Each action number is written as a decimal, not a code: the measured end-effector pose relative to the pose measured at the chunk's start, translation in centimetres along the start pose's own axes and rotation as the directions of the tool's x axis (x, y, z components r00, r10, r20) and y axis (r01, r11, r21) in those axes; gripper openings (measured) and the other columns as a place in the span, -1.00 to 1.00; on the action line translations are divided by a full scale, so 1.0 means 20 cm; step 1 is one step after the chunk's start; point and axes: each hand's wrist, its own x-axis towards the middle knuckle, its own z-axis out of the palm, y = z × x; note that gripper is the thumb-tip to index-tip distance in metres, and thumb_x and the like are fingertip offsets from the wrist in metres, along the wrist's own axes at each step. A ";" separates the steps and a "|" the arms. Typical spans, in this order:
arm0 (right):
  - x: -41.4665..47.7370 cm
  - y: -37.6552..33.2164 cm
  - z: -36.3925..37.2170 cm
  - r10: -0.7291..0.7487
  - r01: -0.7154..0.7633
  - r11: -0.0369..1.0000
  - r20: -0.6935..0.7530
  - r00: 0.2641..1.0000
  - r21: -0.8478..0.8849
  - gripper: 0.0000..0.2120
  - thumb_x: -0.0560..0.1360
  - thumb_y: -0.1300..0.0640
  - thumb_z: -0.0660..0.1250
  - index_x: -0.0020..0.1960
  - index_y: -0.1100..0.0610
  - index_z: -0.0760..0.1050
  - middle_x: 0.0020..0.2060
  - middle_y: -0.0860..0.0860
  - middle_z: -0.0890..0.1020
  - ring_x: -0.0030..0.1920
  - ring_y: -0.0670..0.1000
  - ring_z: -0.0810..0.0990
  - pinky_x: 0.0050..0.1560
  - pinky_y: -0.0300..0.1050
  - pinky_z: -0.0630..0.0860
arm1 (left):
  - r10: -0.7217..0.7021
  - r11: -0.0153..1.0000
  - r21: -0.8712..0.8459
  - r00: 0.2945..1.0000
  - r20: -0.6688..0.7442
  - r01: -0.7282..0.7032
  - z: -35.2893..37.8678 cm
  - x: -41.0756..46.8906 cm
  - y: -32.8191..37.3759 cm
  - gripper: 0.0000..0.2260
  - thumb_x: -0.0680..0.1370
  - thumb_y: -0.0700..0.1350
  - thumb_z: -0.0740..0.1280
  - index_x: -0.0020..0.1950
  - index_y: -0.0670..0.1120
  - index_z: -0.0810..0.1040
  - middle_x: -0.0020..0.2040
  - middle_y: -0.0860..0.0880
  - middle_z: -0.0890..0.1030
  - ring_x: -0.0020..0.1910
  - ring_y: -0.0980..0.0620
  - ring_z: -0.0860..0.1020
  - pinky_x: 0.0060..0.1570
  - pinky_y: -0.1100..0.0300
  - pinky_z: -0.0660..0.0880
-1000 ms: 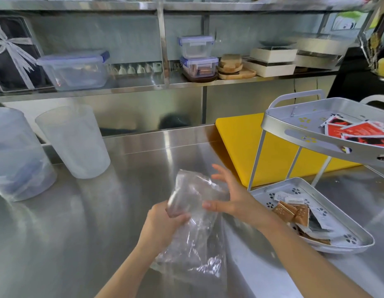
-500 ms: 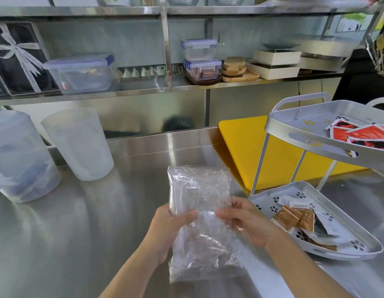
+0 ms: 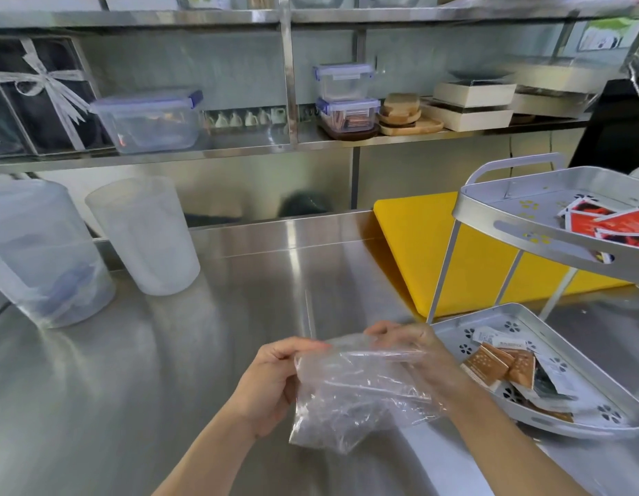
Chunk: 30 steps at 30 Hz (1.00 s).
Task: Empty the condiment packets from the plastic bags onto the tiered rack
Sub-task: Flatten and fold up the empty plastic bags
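A crumpled clear plastic bag (image 3: 353,399) hangs over the steel counter, folded over at its top. My left hand (image 3: 271,377) pinches its upper left edge. My right hand (image 3: 414,349) grips the upper right edge, partly veiled by the plastic. No packets show inside the bag. To the right stands a grey two-tier rack. Its lower tray (image 3: 579,417) holds brown and white condiment packets (image 3: 504,366). Its upper tray (image 3: 547,238) holds red packets (image 3: 611,223).
A yellow cutting board (image 3: 450,252) lies behind the rack. Two frosted plastic containers (image 3: 142,234) stand at the left of the counter (image 3: 131,388). A shelf (image 3: 239,152) above carries lidded boxes, wooden coasters and white trays.
The bag was held upright half a second ago; its top has now folded down toward me and both hands have moved lower and rightward, nearer the rack's lower tray.
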 end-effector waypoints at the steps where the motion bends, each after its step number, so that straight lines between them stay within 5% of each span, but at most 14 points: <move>1: 0.00 -0.02 0.02 -0.063 0.062 0.997 -0.015 0.998 -0.041 -0.74 -0.02 0.04 0.58 -0.38 0.12 0.67 -0.27 -0.08 0.67 -0.23 -0.12 0.63 -0.23 -0.25 0.52 | -0.021 0.997 -0.077 1.000 -0.007 0.021 0.01 0.00 0.00 -0.68 0.50 -0.35 0.18 -0.13 -0.08 0.70 -0.23 -0.12 0.67 -0.27 -0.10 0.61 -0.15 0.07 0.52; 3: 0.00 -0.05 0.03 -0.170 0.165 0.979 -0.031 0.985 -0.116 -0.74 -0.02 0.05 0.61 -0.38 0.11 0.68 -0.26 -0.11 0.64 -0.22 -0.19 0.62 -0.26 -0.33 0.53 | -0.146 0.958 -0.238 0.987 0.064 0.157 0.00 -0.01 0.02 -0.71 0.55 -0.04 0.16 0.01 -0.10 0.64 -0.19 -0.12 0.68 -0.26 -0.11 0.63 -0.19 0.09 0.54; 5: 0.00 -0.08 0.04 -0.228 0.222 0.951 -0.003 0.974 -0.214 -0.85 0.13 0.23 0.55 -0.40 0.01 0.68 -0.26 -0.16 0.62 -0.21 -0.23 0.60 -0.27 -0.35 0.53 | -0.288 0.907 -0.263 0.940 0.183 0.329 -0.03 -0.02 0.01 -0.40 0.50 0.31 0.04 0.11 -0.11 0.63 -0.06 -0.15 0.70 -0.15 -0.14 0.67 -0.20 0.06 0.59; 7: 0.02 -0.06 0.04 -0.223 0.212 0.929 -0.004 0.975 -0.303 -0.66 0.25 0.39 0.47 -0.41 -0.07 0.66 -0.23 -0.13 0.61 -0.18 -0.19 0.59 -0.24 -0.30 0.55 | -0.362 0.888 -0.192 0.893 0.267 0.418 -0.05 -0.02 0.00 -0.29 0.37 0.42 0.09 0.14 -0.09 0.63 0.11 -0.17 0.66 0.01 -0.18 0.65 0.00 -0.08 0.57; 10: 0.03 0.00 0.05 -0.163 0.164 0.927 0.029 0.986 -0.336 -0.67 0.35 0.38 0.40 -0.32 -0.07 0.64 -0.25 -0.14 0.61 -0.12 -0.05 0.59 -0.13 -0.11 0.59 | -0.378 0.913 -0.045 0.882 0.282 0.406 -0.06 -0.04 -0.03 -0.44 0.18 0.13 0.54 0.10 -0.11 0.64 0.05 -0.18 0.67 -0.09 -0.17 0.65 -0.07 -0.04 0.58; 14: 0.03 0.06 0.03 -0.202 0.171 0.906 -0.041 0.978 -0.388 -0.48 0.38 0.42 0.37 -0.21 -0.26 0.63 -0.19 -0.25 0.65 -0.11 -0.17 0.60 -0.14 -0.34 0.54 | -0.296 0.955 0.069 0.945 0.138 0.290 -0.10 -0.06 -0.06 -0.41 0.22 -0.21 0.53 0.23 -0.17 0.49 0.01 -0.14 0.67 -0.13 -0.10 0.64 -0.27 0.10 0.59; 17: 0.02 0.13 -0.02 -0.045 0.049 0.995 -0.046 0.998 0.085 -0.55 0.31 0.30 0.39 0.16 0.02 0.54 -0.20 0.00 0.70 -0.16 -0.01 0.65 -0.21 -0.21 0.58 | -0.195 0.975 0.122 0.980 0.050 0.188 -0.11 -0.08 -0.06 -0.46 0.23 -0.23 0.52 0.19 -0.18 0.50 0.03 -0.15 0.68 -0.12 -0.11 0.65 -0.27 0.10 0.59; 19: 0.01 0.16 -0.04 0.077 -0.068 0.952 -0.017 0.997 0.299 -0.44 0.32 0.06 0.43 0.27 0.20 0.43 -0.11 0.14 0.66 -0.12 0.10 0.64 -0.17 -0.08 0.59 | -0.154 0.979 0.141 0.987 0.034 0.148 -0.10 -0.09 -0.06 -0.49 0.21 -0.25 0.52 0.14 -0.15 0.52 0.02 -0.14 0.69 -0.09 -0.14 0.66 -0.20 0.05 0.61; 21: -0.01 0.17 -0.01 0.187 -0.175 0.929 -0.005 0.982 0.327 -0.47 0.38 -0.17 0.27 0.17 0.19 0.53 -0.08 0.14 0.67 -0.06 0.10 0.66 -0.13 -0.06 0.60 | -0.156 0.980 0.133 0.987 0.048 0.149 -0.09 -0.10 -0.08 -0.51 0.21 -0.27 0.52 0.11 -0.17 0.53 0.02 -0.17 0.69 -0.08 -0.17 0.65 -0.17 0.00 0.59; 24: -0.06 0.13 0.08 0.274 -0.244 0.939 -0.097 0.957 0.244 -0.66 0.44 -0.15 0.16 -0.35 -0.16 0.65 -0.42 -0.23 0.67 -0.36 -0.25 0.64 -0.29 -0.35 0.56 | -0.190 0.979 0.086 0.980 0.064 0.185 -0.09 -0.10 -0.12 -0.45 0.20 -0.25 0.55 0.16 -0.23 0.52 0.08 -0.28 0.64 -0.03 -0.27 0.60 -0.01 -0.13 0.52; 26: -0.12 0.01 0.15 0.354 -0.347 0.935 -0.143 0.924 0.076 -0.23 0.60 0.08 -0.04 -0.67 -0.53 0.25 -0.60 -0.57 0.40 -0.45 -0.56 0.42 -0.38 -0.63 0.36 | -0.166 0.983 0.090 0.985 0.047 0.161 -0.09 -0.09 -0.15 -0.49 0.20 -0.26 0.55 0.13 -0.21 0.55 0.05 -0.27 0.66 -0.03 -0.26 0.62 -0.01 -0.16 0.54; 27: -0.14 0.00 0.15 0.398 -0.393 0.917 -0.187 0.898 0.066 -0.21 0.56 0.08 -0.12 -0.71 -0.59 0.03 -0.62 -0.68 0.24 -0.43 -0.66 0.32 -0.35 -0.68 0.31 | -0.147 0.984 0.111 0.989 0.032 0.142 -0.08 -0.09 -0.16 -0.53 0.20 -0.27 0.54 0.09 -0.19 0.58 0.01 -0.24 0.67 -0.04 -0.24 0.64 -0.01 -0.15 0.55; 28: -0.15 -0.01 0.14 0.471 -0.454 0.882 -0.183 0.863 0.129 -0.33 0.48 0.01 -0.05 -0.66 -0.63 0.05 -0.58 -0.71 0.25 -0.40 -0.66 0.33 -0.30 -0.67 0.34 | -0.119 0.982 0.148 0.993 0.011 0.116 -0.07 -0.08 -0.17 -0.57 0.20 -0.28 0.53 0.05 -0.17 0.60 -0.03 -0.21 0.69 -0.04 -0.21 0.65 0.01 -0.15 0.57; 30: -0.19 0.12 0.06 0.396 -0.354 0.885 -0.089 0.914 0.301 -0.85 0.26 -0.12 0.43 -0.25 -0.39 0.58 -0.34 -0.42 0.63 -0.28 -0.35 0.61 -0.27 -0.45 0.53 | -0.065 0.968 0.240 0.997 -0.033 0.071 -0.03 -0.06 -0.20 -0.64 0.23 -0.34 0.51 -0.01 -0.15 0.62 -0.11 -0.14 0.71 -0.08 -0.12 0.68 -0.01 -0.05 0.61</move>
